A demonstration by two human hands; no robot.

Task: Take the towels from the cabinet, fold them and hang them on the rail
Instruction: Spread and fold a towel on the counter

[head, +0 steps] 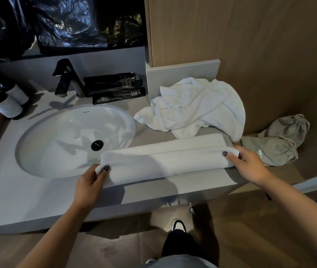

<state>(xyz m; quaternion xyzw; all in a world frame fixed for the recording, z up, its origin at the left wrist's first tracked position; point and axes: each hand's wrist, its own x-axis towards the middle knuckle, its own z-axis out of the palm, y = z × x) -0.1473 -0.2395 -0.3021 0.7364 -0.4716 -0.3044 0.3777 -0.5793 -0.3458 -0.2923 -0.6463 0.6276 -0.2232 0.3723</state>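
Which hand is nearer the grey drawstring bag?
Right. The right hand pinches the folded towel's end just beside the grey drawstring bag; the left hand grips the towel's far end, by the sink.

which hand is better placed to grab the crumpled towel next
Right, probably. The right hand pinches the folded towel at its end just below the crumpled towel; the left hand is by the sink, farther away.

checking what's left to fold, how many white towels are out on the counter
2. A folded towel lies along the counter's front edge, held at its ends by the left hand and right hand; a crumpled towel sits behind it. Others may be hidden.
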